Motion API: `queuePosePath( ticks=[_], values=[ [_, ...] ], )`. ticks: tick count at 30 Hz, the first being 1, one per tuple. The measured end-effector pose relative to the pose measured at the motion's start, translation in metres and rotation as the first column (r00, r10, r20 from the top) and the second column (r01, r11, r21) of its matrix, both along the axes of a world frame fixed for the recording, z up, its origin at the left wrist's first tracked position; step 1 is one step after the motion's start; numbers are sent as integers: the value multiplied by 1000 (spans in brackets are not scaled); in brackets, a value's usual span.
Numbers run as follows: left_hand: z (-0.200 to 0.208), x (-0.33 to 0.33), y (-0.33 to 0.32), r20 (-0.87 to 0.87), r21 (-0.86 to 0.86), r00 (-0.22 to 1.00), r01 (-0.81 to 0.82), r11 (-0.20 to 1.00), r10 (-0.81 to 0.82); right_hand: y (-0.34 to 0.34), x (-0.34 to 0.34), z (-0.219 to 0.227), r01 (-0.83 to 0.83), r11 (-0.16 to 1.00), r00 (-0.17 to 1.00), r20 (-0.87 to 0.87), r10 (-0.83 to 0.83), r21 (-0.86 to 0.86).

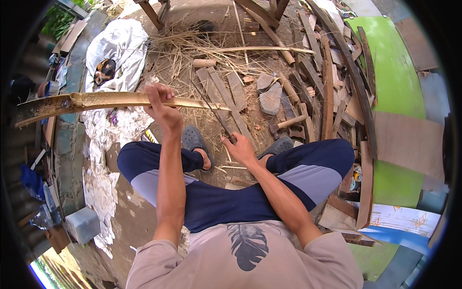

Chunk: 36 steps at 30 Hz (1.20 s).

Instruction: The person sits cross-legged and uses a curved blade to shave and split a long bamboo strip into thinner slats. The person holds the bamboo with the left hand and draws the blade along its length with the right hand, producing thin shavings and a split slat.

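A long split bamboo piece [113, 99] runs nearly level across the view, with a dark, rough end at the far left and a pale, narrower end on the right. My left hand [162, 105] is closed around it near its middle. Low on the right, my right hand [239, 148] grips the handle of a long, thin-bladed knife [211, 107]. Its blade slants up and to the left, crossing the bamboo's pale end in the view; whether they touch I cannot tell.
Bamboo shavings [180, 48] litter the ground ahead. Grey stones [270, 98], a hammer [291, 121] and wooden planks [327, 91] lie to the right, beside a green board [392, 72]. A cat [104, 71] rests on white sheeting [127, 36] at the left.
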<state>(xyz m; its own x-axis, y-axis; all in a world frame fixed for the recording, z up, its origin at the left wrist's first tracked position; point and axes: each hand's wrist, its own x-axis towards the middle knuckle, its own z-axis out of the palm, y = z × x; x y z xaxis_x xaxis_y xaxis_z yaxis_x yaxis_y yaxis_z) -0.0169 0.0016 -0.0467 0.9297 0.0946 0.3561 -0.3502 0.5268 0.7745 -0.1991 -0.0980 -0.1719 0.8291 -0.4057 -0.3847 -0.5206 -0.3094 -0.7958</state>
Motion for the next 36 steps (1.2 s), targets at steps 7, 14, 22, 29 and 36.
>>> queuePosePath(
  ticks=[7,14,22,29,36],
  values=[
    [4,7,7,94,32,985,141,989,-144,1,0,-21,17,999,998,-55,-19,-36],
    [7,-6,2,-79,85,986,-140,986,147,25,14,18,-25,998,1000,-4,25,56],
    [9,4,-3,-141,155,967,-189,970,211,11,3,-59,-47,992,991,-128,31,-121],
    [5,0,-5,-67,146,986,-144,979,155,12,10,-50,304,703,917,-398,-33,642],
    [7,10,-11,-77,227,972,-198,954,221,13,13,-19,98,940,955,-295,3,328]
  ],
)
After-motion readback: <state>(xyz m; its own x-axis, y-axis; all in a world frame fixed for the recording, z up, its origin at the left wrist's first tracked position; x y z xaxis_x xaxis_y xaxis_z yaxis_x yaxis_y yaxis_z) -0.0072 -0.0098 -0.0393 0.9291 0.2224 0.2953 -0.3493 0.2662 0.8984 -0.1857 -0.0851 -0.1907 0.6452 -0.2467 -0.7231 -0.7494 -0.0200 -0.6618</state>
